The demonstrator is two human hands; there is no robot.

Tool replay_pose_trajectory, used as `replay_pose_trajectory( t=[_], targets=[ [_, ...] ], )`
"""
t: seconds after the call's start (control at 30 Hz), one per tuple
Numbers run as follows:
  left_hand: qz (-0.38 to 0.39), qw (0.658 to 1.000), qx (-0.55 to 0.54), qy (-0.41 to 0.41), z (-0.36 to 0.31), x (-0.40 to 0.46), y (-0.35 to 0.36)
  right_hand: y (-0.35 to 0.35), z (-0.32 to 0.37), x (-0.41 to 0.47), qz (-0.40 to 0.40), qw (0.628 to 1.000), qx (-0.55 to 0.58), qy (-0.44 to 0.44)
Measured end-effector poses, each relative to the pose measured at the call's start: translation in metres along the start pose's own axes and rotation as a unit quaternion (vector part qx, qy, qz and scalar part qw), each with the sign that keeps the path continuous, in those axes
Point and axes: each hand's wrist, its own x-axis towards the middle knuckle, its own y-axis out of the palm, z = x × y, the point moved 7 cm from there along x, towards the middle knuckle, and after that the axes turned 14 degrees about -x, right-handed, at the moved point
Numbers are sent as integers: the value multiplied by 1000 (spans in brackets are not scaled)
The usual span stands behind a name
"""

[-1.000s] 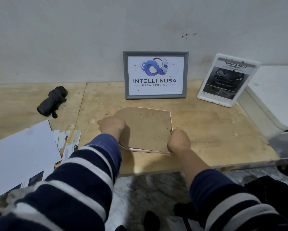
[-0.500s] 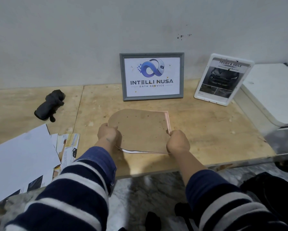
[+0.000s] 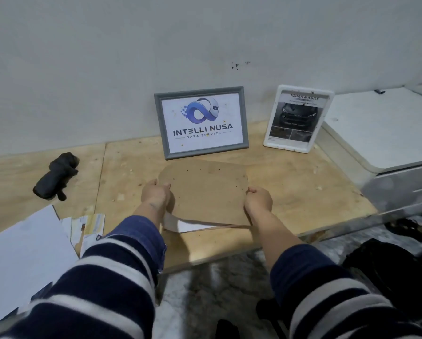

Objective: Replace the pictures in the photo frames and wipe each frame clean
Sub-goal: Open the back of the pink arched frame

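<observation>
Brown backing board [image 3: 205,192] face-down on plywood worktop [image 3: 303,192], before grey frame [image 3: 201,122]. Left hand [image 3: 156,195], right hand [image 3: 258,200]: fingers pinching side edges. White sheet [image 3: 193,226] protrudes underneath. Advice: square sheet to board, press evenly, avoid creasing corners.

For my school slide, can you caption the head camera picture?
Two hands lift a brown backing board off a white picture.

workshop: bare plywood bench [image 3: 290,192], scuffed wall [image 3: 107,69].

Both hands [image 3: 156,195] [image 3: 258,201] gripping backing board [image 3: 206,189]
</observation>
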Motion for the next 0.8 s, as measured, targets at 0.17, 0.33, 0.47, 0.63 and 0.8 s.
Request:
replay_pose_trajectory(
  t=[0.17,0.33,0.47,0.63,0.8],
  targets=[
    [62,997,31,21,-1,-32,71,-49,-55,18,-51,987,104,107],
    [126,980,141,68,1,-49,144,-91,-97,41,-97,973,131,162],
    [166,963,190,92,6,-59,197,-113,-130,66,-120,967,106,199],
    [203,930,290,102,16,-65,238,-123,-150,102,-137,974,2,178],
    [243,892,364,115,25,-74,258,-117,-139,111,-88,975,-163,123]
  ],
)
